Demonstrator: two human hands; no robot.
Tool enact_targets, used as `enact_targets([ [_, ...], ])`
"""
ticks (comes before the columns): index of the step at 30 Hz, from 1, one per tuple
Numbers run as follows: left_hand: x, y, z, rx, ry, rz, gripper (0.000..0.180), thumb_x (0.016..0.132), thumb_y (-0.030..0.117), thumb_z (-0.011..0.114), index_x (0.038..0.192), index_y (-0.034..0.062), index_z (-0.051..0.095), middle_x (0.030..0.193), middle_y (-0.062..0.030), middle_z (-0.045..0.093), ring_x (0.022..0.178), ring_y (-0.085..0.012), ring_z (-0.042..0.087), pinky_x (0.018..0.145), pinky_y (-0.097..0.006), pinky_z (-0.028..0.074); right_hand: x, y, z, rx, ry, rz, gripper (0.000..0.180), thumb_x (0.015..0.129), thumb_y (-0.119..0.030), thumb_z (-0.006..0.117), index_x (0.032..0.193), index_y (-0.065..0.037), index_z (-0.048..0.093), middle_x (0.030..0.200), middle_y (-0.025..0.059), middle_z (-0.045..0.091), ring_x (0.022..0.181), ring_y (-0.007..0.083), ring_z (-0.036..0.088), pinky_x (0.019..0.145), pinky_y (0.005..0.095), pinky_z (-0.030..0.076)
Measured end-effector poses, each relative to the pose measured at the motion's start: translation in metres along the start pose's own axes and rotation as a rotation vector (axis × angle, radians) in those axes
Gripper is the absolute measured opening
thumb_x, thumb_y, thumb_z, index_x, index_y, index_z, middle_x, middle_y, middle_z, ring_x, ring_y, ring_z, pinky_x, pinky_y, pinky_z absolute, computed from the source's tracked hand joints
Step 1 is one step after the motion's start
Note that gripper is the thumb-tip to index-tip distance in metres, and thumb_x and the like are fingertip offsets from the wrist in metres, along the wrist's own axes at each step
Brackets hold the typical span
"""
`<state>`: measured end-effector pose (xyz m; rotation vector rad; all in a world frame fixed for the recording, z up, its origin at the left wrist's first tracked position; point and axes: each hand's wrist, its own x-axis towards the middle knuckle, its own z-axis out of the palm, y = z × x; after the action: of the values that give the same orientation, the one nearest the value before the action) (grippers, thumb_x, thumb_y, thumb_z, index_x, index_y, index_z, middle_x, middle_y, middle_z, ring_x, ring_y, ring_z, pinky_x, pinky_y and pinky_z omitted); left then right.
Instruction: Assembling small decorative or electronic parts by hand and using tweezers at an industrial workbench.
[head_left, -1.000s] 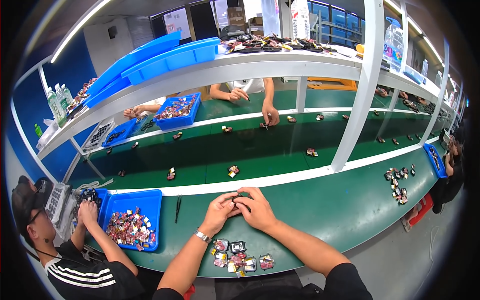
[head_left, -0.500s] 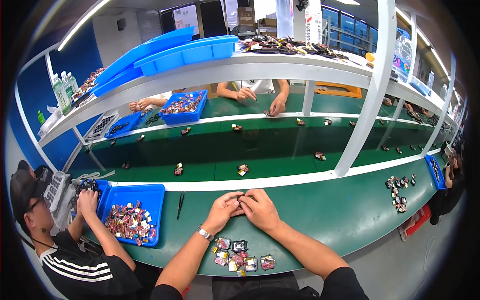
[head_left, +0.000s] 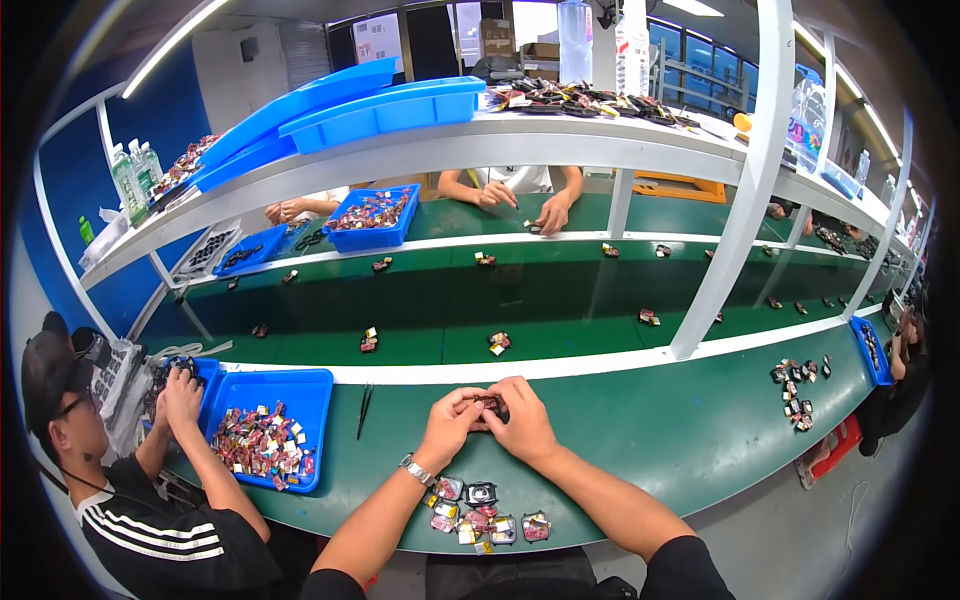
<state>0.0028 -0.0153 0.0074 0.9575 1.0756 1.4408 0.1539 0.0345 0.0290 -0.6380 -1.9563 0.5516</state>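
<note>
Both hands meet above the green bench (head_left: pixel 620 420). Closed around a small dark electronic module (head_left: pixel 489 405) are the fingers of my left hand (head_left: pixel 452 430), which has a metal watch on its wrist. My right hand (head_left: pixel 521 424) grips the same module from the other side, its fingertips pressed on it. Some reddish-brown shows on the module; the fingers cover the rest. Nearer to me, between my forearms, lies a cluster of small modules (head_left: pixel 475 520) with black or clear casings, red boards and yellow-white parts. Black tweezers (head_left: pixel 365 410) rest left of my hands.
A blue tray (head_left: pixel 327 430) heaped with red and white parts sits at left, beside a co-worker (head_left: pixel 130 490). More modules (head_left: pixel 793 390) lie at right. Beyond a white rail, a green belt (head_left: pixel 580 300) carries spaced modules. A white post (head_left: pixel 735 180) and shelf rise ahead.
My fingers have shifted on the module, and more of it shows between them. The co-worker's hands at left have risen slightly. The whole view has shifted a little.
</note>
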Motion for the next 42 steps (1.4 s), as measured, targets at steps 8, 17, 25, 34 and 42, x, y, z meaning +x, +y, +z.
enact_targets([
  [8,0.004,-0.016,0.0,0.267,0.09,0.118,0.019,0.097,0.004,0.052,0.114,-0.0009,0.057,0.101,-0.0081,0.067,0.086,-0.012,0.066,0.062,-0.022,0.054,-0.001,0.009,0.003,0.308,-0.062,0.37,0.018,0.084,-0.001,0.067,0.101,0.003,0.063,0.094,0.0111,0.066,0.079,0.014,0.067,0.07,0.0259,0.055],
  [17,0.005,-0.004,-0.005,0.184,0.196,0.219,0.029,0.096,0.006,0.053,0.124,-0.0026,0.051,0.104,-0.0118,0.068,0.087,-0.0166,0.067,0.07,-0.026,0.055,0.035,0.097,-0.02,0.581,0.201,0.444,0.014,0.084,0.002,0.061,0.098,0.003,0.063,0.088,0.0129,0.071,0.075,0.0158,0.069,0.071,0.0273,0.055],
  [25,0.011,-0.006,-0.009,0.391,0.148,0.142,0.022,0.093,0.006,0.056,0.113,-0.0024,0.061,0.102,-0.0116,0.069,0.084,-0.0144,0.067,0.071,-0.027,0.055,0.075,0.177,-0.057,-0.333,0.338,0.52,0.022,0.083,-0.012,0.069,0.1,0.001,0.063,0.091,0.0143,0.065,0.084,0.0285,0.064,0.077,0.0394,0.051],
  [34,0.004,-0.002,-0.014,0.403,0.189,0.141,0.02,0.092,0.007,0.057,0.109,-0.0033,0.062,0.098,-0.0122,0.069,0.082,-0.0142,0.067,0.069,-0.027,0.056,0.074,0.083,0.031,-0.622,-0.081,0.432,0.062,0.074,-0.036,0.078,0.114,0.004,0.052,0.111,0.0222,0.055,0.104,0.0389,0.052,0.089,0.0458,0.044],
  [42,0.006,-0.004,-0.019,0.379,0.182,0.15,0.02,0.093,0.007,0.056,0.11,-0.003,0.062,0.097,-0.0122,0.069,0.08,-0.0142,0.066,0.067,-0.027,0.055,0.055,0.108,0.002,-0.203,-0.084,0.247,0.052,0.072,-0.011,0.079,0.114,-0.001,0.05,0.103,0.0159,0.061,0.094,0.0304,0.06,0.084,0.0399,0.049],
])
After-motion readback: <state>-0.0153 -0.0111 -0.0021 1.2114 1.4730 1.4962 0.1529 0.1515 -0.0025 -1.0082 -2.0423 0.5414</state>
